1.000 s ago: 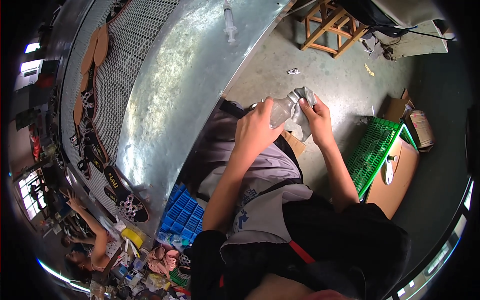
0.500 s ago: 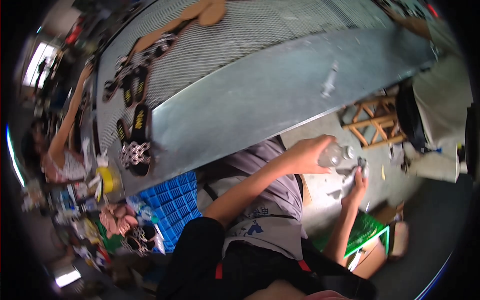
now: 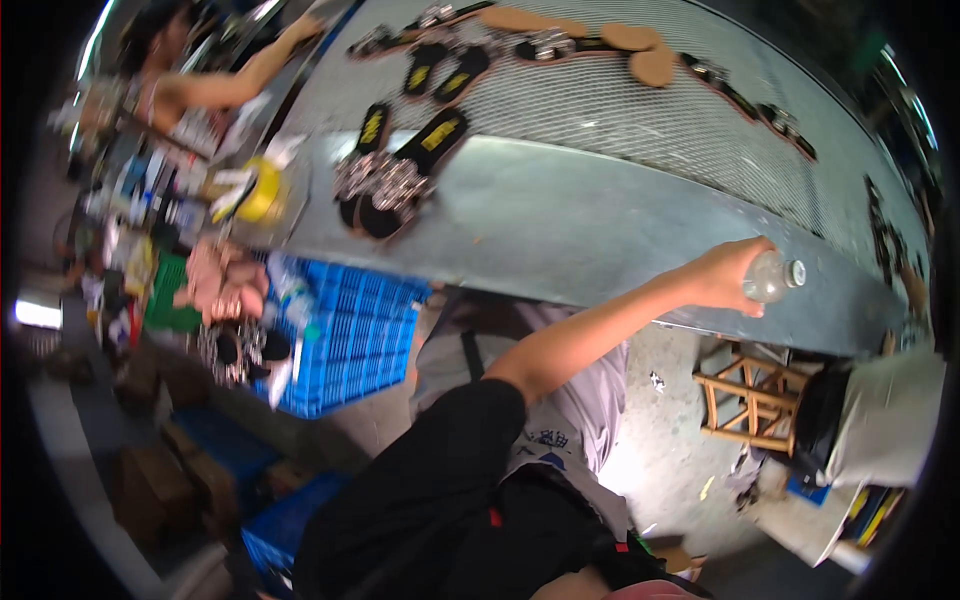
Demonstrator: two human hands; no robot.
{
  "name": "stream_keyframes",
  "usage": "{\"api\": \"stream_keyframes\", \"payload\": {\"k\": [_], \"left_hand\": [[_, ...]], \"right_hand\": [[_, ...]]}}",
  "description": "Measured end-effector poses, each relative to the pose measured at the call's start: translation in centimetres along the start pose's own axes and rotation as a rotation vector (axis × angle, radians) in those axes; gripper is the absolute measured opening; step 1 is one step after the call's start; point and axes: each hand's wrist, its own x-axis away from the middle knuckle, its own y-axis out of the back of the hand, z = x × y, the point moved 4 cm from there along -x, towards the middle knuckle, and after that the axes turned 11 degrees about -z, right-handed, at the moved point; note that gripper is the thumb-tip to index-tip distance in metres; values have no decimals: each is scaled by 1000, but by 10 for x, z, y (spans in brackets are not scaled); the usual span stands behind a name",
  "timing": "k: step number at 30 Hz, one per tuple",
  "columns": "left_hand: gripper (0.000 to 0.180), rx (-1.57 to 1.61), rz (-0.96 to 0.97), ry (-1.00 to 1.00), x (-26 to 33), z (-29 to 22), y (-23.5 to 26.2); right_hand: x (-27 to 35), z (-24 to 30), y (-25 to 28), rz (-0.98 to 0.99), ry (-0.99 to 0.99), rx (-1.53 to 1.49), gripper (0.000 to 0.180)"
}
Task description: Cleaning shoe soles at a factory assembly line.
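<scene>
- Gripping a transparent bottle (image 3: 766,279) by its body, the left hand (image 3: 728,278) has its fingers wrapped around it, right of centre in the frame.
- I see the bottle's neck pointing toward the right edge; I judge the hold sits back on the body so that the neck is left free. Whether it is capped, I can't tell.
- The bottle shows against the metal strip (image 3: 560,225) of the bench; I can't make out from here whether it touches.
- My view doesn't take in the right hand, so I can't say whether it grasps anything.
- Left of centre at the top, jewelled sandals (image 3: 390,183) lie at the strip's near side, probably within easy reach of the seat.
- More footwear and tan soles (image 3: 650,66) lie on the mesh (image 3: 600,125) along the top, spread out perhaps so each piece lies apart from most others.
- A blue crate (image 3: 365,335) sits below the bench edge, left of the person's lap, likely tucked there as nearby storage.
</scene>
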Motion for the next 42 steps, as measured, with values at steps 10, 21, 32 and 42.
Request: {"api": "stream_keyframes", "payload": {"k": [10,21,32,42], "left_hand": [[89,160,23,154,1,36,26],[50,-1721,-571,121,156,-70,311],[33,-1300,-279,178,148,-61,380],[51,356,-431,748,149,-71,321]], "right_hand": [[-11,-14,15,108,29,374,29],[54,63,-65,87,90,-146,39],[163,242,-165,282,365,-216,24],[197,247,-166,118,166,-312,9]]}}
